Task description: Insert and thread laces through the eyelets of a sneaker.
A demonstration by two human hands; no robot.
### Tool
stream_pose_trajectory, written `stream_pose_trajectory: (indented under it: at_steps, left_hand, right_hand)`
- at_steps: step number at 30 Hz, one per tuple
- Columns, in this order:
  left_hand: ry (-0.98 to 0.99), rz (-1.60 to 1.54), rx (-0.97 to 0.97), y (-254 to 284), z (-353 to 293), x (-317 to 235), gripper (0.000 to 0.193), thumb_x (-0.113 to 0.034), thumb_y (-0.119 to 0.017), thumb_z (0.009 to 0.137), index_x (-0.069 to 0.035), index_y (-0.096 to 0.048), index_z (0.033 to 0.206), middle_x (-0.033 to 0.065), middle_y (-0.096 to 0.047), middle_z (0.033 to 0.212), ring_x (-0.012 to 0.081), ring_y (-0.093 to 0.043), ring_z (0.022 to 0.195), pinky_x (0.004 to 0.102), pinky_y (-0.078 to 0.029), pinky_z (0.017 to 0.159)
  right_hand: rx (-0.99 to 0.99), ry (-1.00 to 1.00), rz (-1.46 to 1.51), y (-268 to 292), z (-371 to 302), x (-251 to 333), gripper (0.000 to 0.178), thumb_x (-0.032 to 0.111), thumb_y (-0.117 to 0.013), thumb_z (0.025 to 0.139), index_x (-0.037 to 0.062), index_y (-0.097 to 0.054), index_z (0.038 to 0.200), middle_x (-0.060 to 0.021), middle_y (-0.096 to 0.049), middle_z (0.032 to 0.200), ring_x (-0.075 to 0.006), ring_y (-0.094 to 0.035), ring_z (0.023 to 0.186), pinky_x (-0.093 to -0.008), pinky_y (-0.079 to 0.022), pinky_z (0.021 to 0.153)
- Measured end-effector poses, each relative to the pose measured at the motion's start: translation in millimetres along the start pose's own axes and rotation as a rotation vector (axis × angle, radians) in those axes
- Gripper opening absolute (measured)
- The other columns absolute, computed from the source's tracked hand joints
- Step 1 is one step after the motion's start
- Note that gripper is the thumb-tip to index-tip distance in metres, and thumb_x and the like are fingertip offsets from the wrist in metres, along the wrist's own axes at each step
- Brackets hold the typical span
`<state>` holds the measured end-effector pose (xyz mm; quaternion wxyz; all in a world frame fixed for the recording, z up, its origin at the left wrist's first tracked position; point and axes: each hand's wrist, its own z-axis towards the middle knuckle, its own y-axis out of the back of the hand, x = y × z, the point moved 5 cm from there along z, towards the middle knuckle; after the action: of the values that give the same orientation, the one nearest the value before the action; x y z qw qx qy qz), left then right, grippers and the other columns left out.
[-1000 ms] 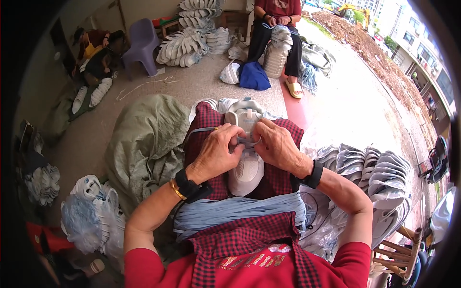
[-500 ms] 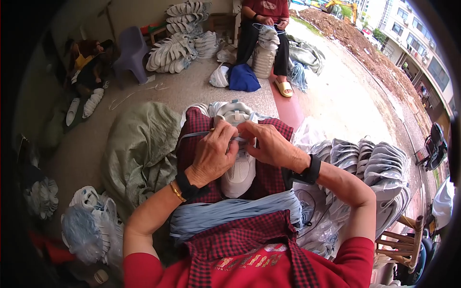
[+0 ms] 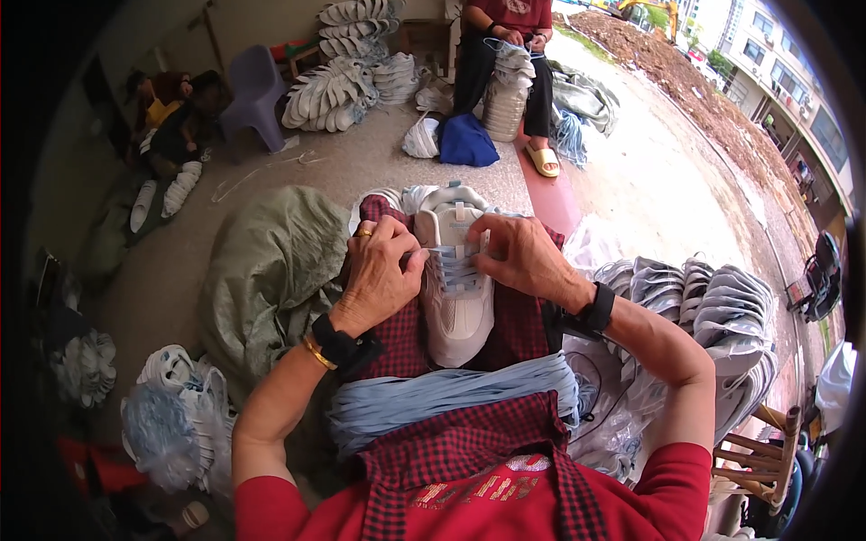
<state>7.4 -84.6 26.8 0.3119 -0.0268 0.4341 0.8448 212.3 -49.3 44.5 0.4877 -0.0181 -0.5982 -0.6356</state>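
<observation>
Sneaker (image 3: 458, 329), off-white with a pale mesh toe, lies sole down across the wearer's lap, toe toward the body, heel away. Sits on red-and-black checked cloth (image 3: 401, 334) covering both thighs. Flat pale-blue lace (image 3: 458, 275) runs in several rows across the lower part of the shoe's throat; upper tongue is bare of it.

Left hand (image 3: 381, 275): at left eyelet edge, thumb and index close together, narrow grip. Can't tell whether lace is between the tips. Gold ring on a finger; black wristband plus gold bangle at the wrist.

Right hand (image 3: 523, 261): at right eyelet edge, fingers curled, thumb near index, also narrow. Contact point is masked by the fingers, can't tell what's pinched. Black wristband here too.

Long bundle of flat light-blue laces (image 3: 451, 401) lies crosswise between toe and torso. Crumpled olive-green woven sack (image 3: 271, 270) left of the lap. Nested rows of white-grey shoe uppers (image 3: 735, 316) at right, clear plastic sheeting (image 3: 600, 433) just beside them.

Across the floor: seated co-worker in a dark red top (image 3: 514, 11), hands over a ribbed translucent plastic bottle (image 3: 507, 113); purple plastic chair (image 3: 251, 99) farther left.
</observation>
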Motion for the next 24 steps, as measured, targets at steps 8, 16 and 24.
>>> stream_pose_trajectory:
  at_steps: [8, 16, 24]
  left_hand:
    - [0.093, -0.228, 0.058, 7, 4, 24, 0.011, -0.011, -0.071, 0.082, 0.000, -0.069, 0.080, 0.0097, -0.062, 0.098, 0.0282, -0.060, 0.094, 0.0390, -0.048, 0.086]
    - [0.073, -0.179, 0.030, 2, 3, 21, 0.010, -0.011, -0.072, 0.082, -0.002, -0.067, 0.079, 0.0079, -0.065, 0.093, 0.0283, -0.060, 0.092, 0.0394, -0.048, 0.083]
    - [0.074, -0.152, -0.041, -3, -5, 21, 0.010, -0.013, -0.075, 0.081, -0.007, -0.068, 0.077, 0.0042, -0.066, 0.092, 0.0273, -0.059, 0.092, 0.0423, -0.043, 0.084]
  right_hand:
    - [-0.002, 0.011, -0.130, -10, 2, 4, 0.018, 0.021, -0.070, 0.083, 0.0041, -0.070, 0.088, -0.0155, -0.067, 0.068, -0.0322, -0.068, 0.062, -0.0425, -0.052, 0.058]
    - [0.171, -0.038, -0.273, -12, 16, 16, 0.023, 0.026, -0.071, 0.083, 0.0028, -0.071, 0.081, -0.0185, -0.067, 0.069, -0.0356, -0.067, 0.064, -0.0454, -0.052, 0.059]
    - [0.080, 0.179, -0.292, -15, 7, 27, 0.016, 0.013, -0.070, 0.080, 0.0059, -0.063, 0.092, -0.0111, -0.064, 0.076, -0.0327, -0.065, 0.071, -0.0434, -0.049, 0.063]
